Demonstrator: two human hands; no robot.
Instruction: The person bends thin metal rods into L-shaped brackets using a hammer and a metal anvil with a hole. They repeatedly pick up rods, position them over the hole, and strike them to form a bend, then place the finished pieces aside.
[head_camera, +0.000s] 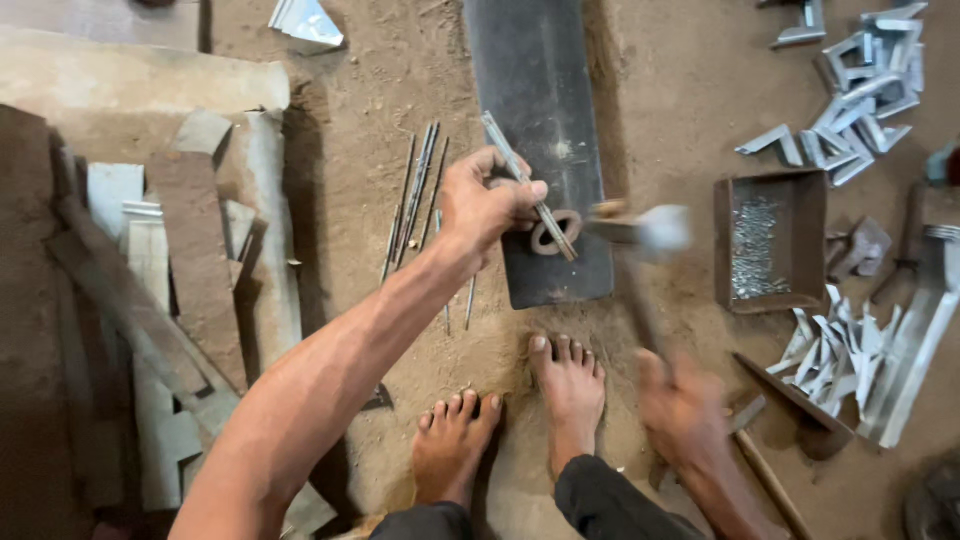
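Bare, sandy dirt floor (400, 90) spreads under you, and you stand on it barefoot, your two feet side by side just below the work. Off to your left lies the biggest clutter: a heap of flat, rusty and grey metal offcuts (170, 300), overlapping one another. Straight ahead, a long dark steel plate (535, 80) runs away from you on the ground, its near end just beyond your toes. To your right sits a rusty open box (770, 240) with small shiny nails or pins in it; beyond that is a scatter of bright bent metal brackets (865, 85), and nearer you another pile of bright cut strips (850, 350).

Your left hand (485, 205) is closed in a pinch around a thin, bright metal strip (530, 190), holding it slantwise over the near end of the plate. The strip's lower end passes over a small rusty ring (555, 232) that lies on the plate. Your right hand (685, 410) is wrapped tight around the handle of a hammer (650, 232); its head is blurred, just right of the ring. Left of the plate, a few thin metal rods (415, 190) lie on the dirt, close together.
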